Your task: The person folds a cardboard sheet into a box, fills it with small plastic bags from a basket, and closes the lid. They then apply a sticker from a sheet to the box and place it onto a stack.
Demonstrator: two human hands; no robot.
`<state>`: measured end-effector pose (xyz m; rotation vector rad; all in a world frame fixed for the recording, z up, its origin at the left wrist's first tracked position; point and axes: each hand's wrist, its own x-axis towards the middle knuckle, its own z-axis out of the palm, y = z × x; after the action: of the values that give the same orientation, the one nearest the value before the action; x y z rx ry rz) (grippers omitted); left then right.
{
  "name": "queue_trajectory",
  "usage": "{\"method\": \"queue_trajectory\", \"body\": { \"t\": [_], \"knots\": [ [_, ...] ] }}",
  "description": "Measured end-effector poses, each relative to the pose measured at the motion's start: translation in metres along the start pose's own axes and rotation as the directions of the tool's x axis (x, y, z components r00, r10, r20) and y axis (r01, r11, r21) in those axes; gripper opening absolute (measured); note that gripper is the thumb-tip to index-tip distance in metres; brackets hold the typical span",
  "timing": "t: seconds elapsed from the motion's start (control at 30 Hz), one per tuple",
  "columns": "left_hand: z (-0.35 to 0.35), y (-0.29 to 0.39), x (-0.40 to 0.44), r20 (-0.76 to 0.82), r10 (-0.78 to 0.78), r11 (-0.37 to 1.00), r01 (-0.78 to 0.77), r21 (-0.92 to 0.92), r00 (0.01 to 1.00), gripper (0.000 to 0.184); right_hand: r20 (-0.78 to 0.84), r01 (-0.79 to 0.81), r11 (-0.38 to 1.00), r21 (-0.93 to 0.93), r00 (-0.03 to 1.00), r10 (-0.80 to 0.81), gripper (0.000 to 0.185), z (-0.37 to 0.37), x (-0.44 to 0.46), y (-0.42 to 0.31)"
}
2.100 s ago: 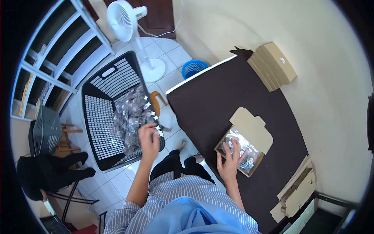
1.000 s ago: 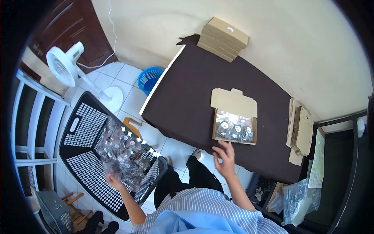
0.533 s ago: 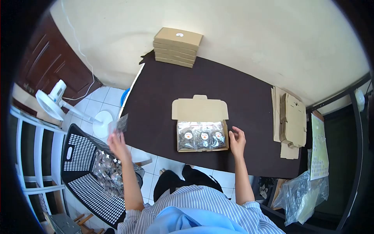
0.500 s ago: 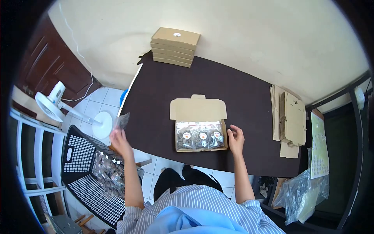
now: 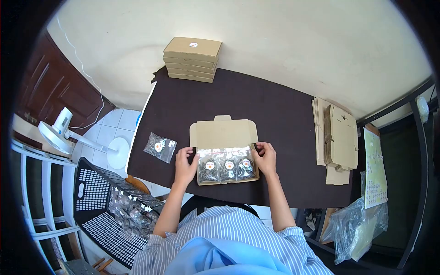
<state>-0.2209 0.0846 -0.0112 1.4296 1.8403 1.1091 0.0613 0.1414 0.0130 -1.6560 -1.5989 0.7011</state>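
An open cardboard box lies in front of me with its lid folded back. Inside it are clear plastic packets holding dark coiled items, with round white-and-red labels showing. My left hand grips the box's left side, thumb at the edge and fingers curved outside. On the opposite side my right hand holds the right edge in much the same way. Left of the box, apart from my hand, a single labelled packet rests flat on the dark tablecloth.
Closed cardboard boxes are stacked at the back left. Flat folded cardboard lies at the right end. A black basket with many packets stands left of the table, near a white fan. Plastic sheeting hangs at the right.
My left hand has put the packet it carried down on the table and come to the box's left side. My right hand has closed on the right edge. The view has shifted slightly.
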Motion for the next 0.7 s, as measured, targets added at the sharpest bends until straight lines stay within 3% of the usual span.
{"method": "queue_trajectory", "body": {
  "t": [0.07, 0.13, 0.27, 0.33, 0.37, 0.43, 0.53, 0.7],
  "knots": [
    [0.010, 0.007, 0.005, 0.056, -0.020, 0.997, 0.016, 0.071, 0.998, 0.047, 0.043, -0.009, 0.998, -0.055, 0.999, 0.011, 0.027, 0.001, 0.001, -0.003],
    [0.011, 0.021, 0.006, 0.122, -0.007, 0.926, -0.040, 0.376, 0.992, 0.052, 0.054, -0.011, 0.997, -0.080, 0.998, 0.015, 0.028, 0.003, 0.000, -0.004],
    [0.010, 0.017, 0.005, 0.162, -0.049, 0.928, -0.015, 0.373, 0.986, 0.058, 0.024, 0.033, 0.995, -0.099, 0.999, -0.031, 0.029, 0.011, -0.001, 0.001],
    [0.015, 0.003, 0.005, 0.038, 0.051, 0.985, -0.057, 0.165, 0.998, 0.046, -0.038, 0.064, 0.998, -0.019, 0.997, -0.065, 0.028, 0.014, -0.001, 0.007],
    [0.014, 0.000, 0.007, 0.038, 0.051, 0.984, -0.057, 0.166, 0.998, 0.046, -0.038, 0.064, 0.998, -0.017, 0.997, -0.064, 0.028, 0.014, 0.000, 0.008],
    [0.014, -0.006, 0.009, 0.069, -0.076, 0.995, 0.080, -0.058, 0.995, 0.032, -0.065, -0.018, 0.998, 0.057, 0.998, 0.022, 0.025, 0.015, 0.001, 0.009],
    [0.009, 0.001, 0.009, 0.101, -0.019, 1.000, 0.018, 0.013, 0.995, 0.020, -0.055, -0.018, 0.998, 0.057, 0.998, 0.022, 0.017, 0.013, -0.001, 0.009],
    [0.009, -0.002, 0.010, 0.134, 0.019, 0.987, -0.041, 0.158, 0.991, 0.020, -0.028, 0.009, 1.000, 0.023, 1.000, -0.008, 0.017, 0.012, -0.004, 0.004]
  ]
}}
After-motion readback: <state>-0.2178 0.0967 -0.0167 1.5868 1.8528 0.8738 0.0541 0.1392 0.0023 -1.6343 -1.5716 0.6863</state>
